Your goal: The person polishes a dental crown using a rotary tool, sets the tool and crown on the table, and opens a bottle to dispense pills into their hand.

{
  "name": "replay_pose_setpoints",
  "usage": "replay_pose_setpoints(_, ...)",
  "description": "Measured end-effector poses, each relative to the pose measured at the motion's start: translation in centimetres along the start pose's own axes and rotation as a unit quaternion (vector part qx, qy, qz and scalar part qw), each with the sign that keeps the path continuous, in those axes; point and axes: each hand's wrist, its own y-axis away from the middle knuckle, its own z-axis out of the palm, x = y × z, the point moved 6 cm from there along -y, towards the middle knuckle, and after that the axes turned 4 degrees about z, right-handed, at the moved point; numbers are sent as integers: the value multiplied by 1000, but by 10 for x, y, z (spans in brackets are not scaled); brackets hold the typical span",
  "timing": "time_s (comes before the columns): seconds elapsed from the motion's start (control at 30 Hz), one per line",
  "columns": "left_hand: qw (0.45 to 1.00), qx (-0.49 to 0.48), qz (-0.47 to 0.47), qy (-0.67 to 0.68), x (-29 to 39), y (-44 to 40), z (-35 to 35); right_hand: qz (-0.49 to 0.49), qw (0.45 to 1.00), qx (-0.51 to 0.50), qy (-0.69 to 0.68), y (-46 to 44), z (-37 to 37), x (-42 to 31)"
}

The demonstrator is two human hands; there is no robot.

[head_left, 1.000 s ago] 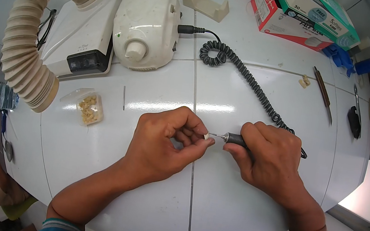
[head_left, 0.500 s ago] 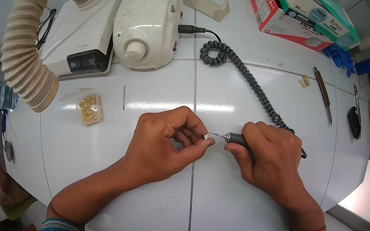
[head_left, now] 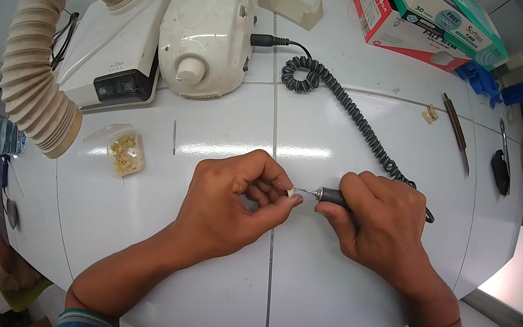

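Note:
Between the thumb and forefinger of my left hand (head_left: pixel 228 203) is a small whitish piece (head_left: pixel 291 193). My right hand (head_left: pixel 382 224) is wrapped round a dark rotary handpiece (head_left: pixel 333 197), whose thin metal bit points left and reaches the piece. A coiled black cord (head_left: pixel 357 118) runs from the handpiece up to a white control unit (head_left: pixel 205 42) with a round knob. Left of my left hand, a small clear box (head_left: pixel 127 154) holds several yellowish pieces. A thin metal rod (head_left: pixel 174 137) lies between that box and the unit.
A ribbed hose (head_left: pixel 35 59) arches from a white machine (head_left: pixel 116 44) at the left. An empty cradle (head_left: pixel 290 5) stands at the back. Mask boxes (head_left: pixel 427 25), a brown-handled knife (head_left: pixel 456 131) and a black-handled tool (head_left: pixel 500 170) are at the right. A person (head_left: pixel 0 256) sits at lower left.
The handpiece has moved very slightly left towards the whitish piece compared with half a second ago. My left hand keeps its pinch, almost unmoved.

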Motion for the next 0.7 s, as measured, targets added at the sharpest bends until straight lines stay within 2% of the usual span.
replay_pose_setpoints(0.7, 1000, -3, -6, -1, 0, 0, 0, 7, 1000, -9, -2, 1, 0, 0)
